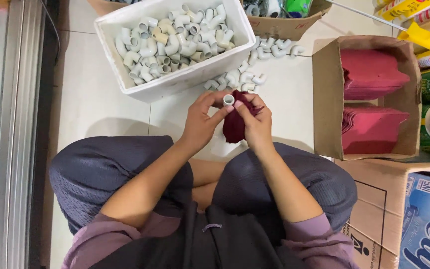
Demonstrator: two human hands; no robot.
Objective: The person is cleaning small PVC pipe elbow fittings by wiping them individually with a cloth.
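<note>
We pinch a white pipe elbow (pixel 229 99) between the fingers of our left hand (pixel 201 124) and right hand (pixel 256 125). Our right fingers also clasp a dark red cloth (pixel 235 124) just beneath the elbow, above the floor (pixel 100 99).

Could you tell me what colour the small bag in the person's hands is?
Dark maroon bag, seen best in the head view.

We see one head view, looking steeply down from above our lap, close, with the white box (pixel 175 47) of pipe elbows ahead.
</note>
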